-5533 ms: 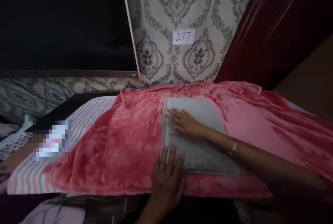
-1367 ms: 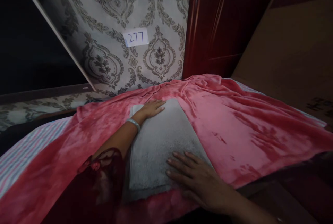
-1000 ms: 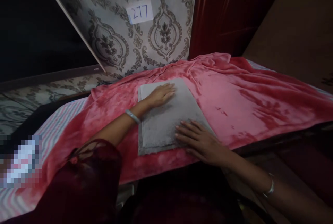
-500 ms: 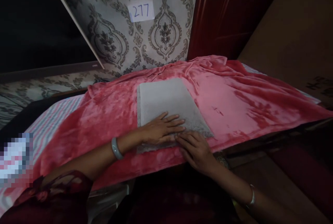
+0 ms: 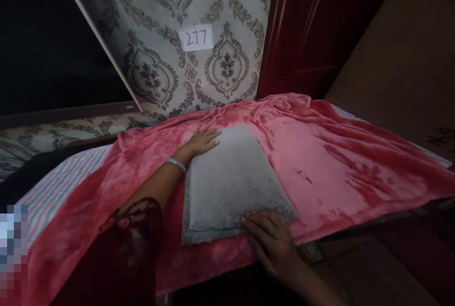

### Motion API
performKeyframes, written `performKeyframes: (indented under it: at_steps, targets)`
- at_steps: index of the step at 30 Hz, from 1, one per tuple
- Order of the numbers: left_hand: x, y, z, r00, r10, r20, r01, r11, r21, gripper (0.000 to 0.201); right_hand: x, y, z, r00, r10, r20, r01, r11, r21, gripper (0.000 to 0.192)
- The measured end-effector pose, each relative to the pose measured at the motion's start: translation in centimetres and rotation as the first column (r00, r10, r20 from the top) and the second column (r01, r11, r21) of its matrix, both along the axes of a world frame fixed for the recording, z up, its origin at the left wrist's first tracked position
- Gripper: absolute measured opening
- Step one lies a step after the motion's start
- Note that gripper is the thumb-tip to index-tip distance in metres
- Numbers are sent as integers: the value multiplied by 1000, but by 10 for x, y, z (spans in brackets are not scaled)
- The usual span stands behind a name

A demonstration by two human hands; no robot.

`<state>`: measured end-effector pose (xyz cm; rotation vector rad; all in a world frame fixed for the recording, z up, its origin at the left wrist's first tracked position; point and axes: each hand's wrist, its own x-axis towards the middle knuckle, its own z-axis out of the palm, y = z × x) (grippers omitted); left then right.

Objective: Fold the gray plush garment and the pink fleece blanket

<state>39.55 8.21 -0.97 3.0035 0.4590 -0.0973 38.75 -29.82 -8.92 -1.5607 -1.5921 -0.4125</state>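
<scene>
A pink-red plush blanket [image 5: 320, 173], and a folded grey plush cloth [image 5: 234, 178] on it with the left hand [image 5: 202, 142] and the right hand [image 5: 273, 239].

The blanket spreads to both sides of the hands, soft and with a light sheen; to the right of the right hand it has a paler, smoother area. A striped sheet [image 5: 66, 171] shows at its border, left of the left hand. The cloth lies beneath the hands, flat and four-sided, with short nap; a lower layer makes a narrow margin. The left hand rests flat at its far left corner, fingers stretched, grasping nothing. The right hand is at the near edge, fingers bent together; I cannot tell if it pinches the fabric. A pale, hard bracelet [image 5: 176, 164] circles the left wrist.
</scene>
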Motion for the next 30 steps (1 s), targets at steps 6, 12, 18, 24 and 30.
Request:
performKeyframes:
  at_steps: [6,12,18,24,30]
  targets:
    - [6,15,-3,993,116,29,-117,993,28,64,0,4,-4,1000,-3,10,3,1000,27,50]
    - [7,-13,19,985,174,5,-171,960,220,64,-2,7,4,1000,-16,-3,16,999,30,41]
    - [14,-104,34,930,-366,25,366,931,17,64,30,-7,42,1000,-19,25,17,998,64,32]
    - [22,-157,8,738,-674,36,672,728,-135,65,56,-14,18,994,-63,88,65,998,-22,36]
    - [64,-90,-1,878,-478,5,478,878,-35,60,51,-12,-8,989,-139,40,139,990,18,40]
